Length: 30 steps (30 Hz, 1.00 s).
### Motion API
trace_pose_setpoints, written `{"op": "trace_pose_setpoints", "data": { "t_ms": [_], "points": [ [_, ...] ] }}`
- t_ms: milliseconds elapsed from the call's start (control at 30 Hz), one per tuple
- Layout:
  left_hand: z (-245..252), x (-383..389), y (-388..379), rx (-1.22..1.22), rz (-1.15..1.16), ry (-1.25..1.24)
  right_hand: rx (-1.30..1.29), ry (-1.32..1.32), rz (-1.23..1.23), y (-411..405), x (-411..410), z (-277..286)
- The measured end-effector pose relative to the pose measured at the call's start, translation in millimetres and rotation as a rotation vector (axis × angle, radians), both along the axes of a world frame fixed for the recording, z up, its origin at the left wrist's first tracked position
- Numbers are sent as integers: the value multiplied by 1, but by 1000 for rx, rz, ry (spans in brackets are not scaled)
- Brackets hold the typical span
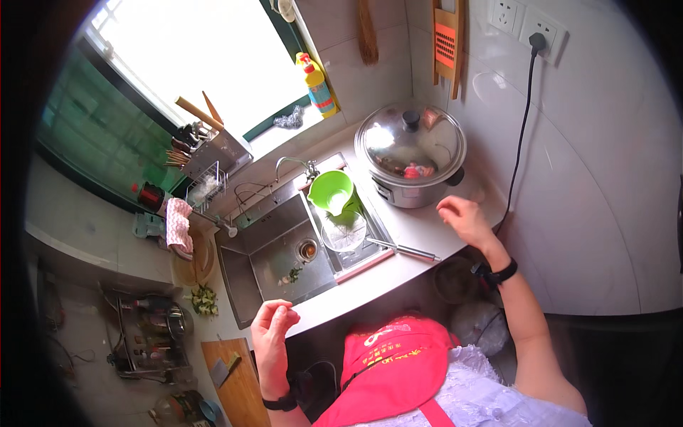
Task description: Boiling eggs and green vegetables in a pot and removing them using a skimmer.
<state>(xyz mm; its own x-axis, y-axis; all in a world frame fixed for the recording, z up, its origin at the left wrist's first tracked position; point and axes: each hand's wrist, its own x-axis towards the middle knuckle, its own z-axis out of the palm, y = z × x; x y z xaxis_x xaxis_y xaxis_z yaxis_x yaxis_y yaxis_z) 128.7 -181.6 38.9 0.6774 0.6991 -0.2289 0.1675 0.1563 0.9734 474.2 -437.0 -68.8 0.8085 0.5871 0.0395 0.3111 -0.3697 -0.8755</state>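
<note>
My left hand (273, 332) hovers over the front edge of the counter, by the near left corner of the sink. Its fingers are loosely curled and nothing shows in them. My right hand (467, 221) is raised in front of a steel electric pot (411, 196), also bent-fingered with nothing visible in it. A domed lid (392, 155) covers the pot. Left of it, a green plastic strainer basket (324, 188) rests over the sink's right side. Below that basket sits a round wire-mesh skimmer (341, 237), its metal handle (413, 251) reaching over the counter towards my right hand.
Vegetable scraps (291, 276) lie in the steel sink (267, 267). A cleaver (225, 369) rests on a wooden cutting board (243, 392). Leafy greens (204, 300) lie left of the sink. A black power cord (521, 133) hangs down the right wall. A knife block (217, 152) stands by the window.
</note>
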Motion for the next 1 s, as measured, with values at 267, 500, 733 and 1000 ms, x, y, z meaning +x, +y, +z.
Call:
{"op": "trace_pose_setpoints", "data": {
  "t_ms": [267,500,733,1000],
  "points": [
    [15,31,-8,-39,-52,-18,-553,-177,350,37,-21,-114],
    [28,47,6,-3,-115,-57,-506,-334,312,60,-28,-157],
    [51,48,10,73,-79,-203,-377,-152,363,42,-40,-100],
    [78,87,15,172,15,-414,-61,-209,-58,-26,-70,21]
  ]
}}
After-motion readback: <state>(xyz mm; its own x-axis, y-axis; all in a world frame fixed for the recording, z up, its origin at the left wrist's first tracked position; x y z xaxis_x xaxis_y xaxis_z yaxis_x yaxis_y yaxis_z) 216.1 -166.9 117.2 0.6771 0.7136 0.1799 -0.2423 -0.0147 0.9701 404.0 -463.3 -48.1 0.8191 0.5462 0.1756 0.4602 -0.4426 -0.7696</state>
